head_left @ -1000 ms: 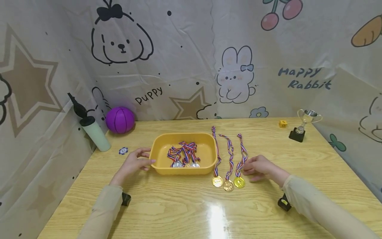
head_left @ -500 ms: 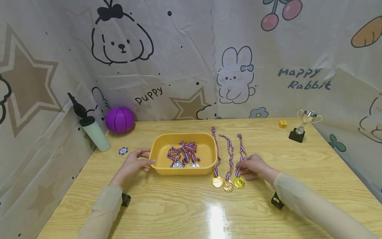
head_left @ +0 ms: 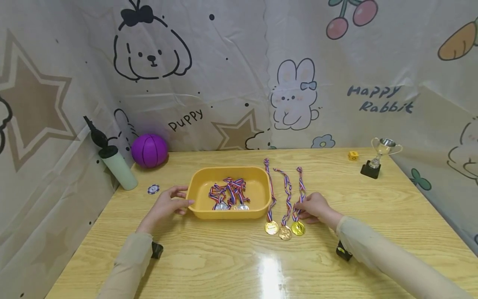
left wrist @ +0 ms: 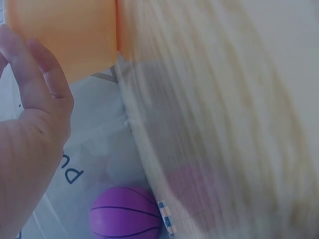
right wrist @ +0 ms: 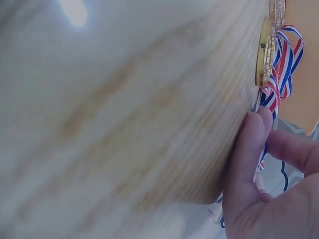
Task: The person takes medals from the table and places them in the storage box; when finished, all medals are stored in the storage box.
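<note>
right hand fingers pinch ribbon of rightmost gold medal lying on counter | left hand, fingers relaxed, steadies yellow tray | I judge: pickup step; next needs lift clear of neighbouring medals

place: staged play corner | walls: cartoon curtain with puppy, rabbit, stars | wooden worktop | props: purple ball, small trophy, yellow die
</note>
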Tool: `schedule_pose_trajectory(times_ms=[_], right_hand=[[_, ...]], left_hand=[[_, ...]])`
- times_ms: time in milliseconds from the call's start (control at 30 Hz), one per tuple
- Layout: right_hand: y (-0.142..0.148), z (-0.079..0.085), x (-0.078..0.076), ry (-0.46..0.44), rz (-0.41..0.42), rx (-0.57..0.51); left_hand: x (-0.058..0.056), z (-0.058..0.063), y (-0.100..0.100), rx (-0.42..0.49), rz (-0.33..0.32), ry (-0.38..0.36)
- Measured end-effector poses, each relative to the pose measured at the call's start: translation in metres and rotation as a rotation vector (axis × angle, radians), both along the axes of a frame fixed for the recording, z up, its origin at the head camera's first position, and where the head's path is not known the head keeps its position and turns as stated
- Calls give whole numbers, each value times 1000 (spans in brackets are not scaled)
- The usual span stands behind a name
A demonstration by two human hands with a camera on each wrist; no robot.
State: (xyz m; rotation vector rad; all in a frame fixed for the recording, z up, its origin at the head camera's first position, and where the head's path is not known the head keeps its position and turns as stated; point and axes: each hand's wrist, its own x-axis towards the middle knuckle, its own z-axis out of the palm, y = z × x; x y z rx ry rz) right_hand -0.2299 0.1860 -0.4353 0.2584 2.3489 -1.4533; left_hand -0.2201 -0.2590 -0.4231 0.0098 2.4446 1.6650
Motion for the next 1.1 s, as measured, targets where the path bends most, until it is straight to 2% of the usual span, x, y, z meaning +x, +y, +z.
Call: schedule_pose_trajectory(times_ms=[400, 767, 1100], right_hand=[[-1, -1, 0, 25, -7, 50], [-2, 1, -2, 77, 27, 121], [0, 0, -2, 81, 17, 84]], left_hand=[[2, 2, 2, -17, 7, -8], [2, 0, 1, -19, 5, -10], [-1, 0, 1, -20, 8, -12]])
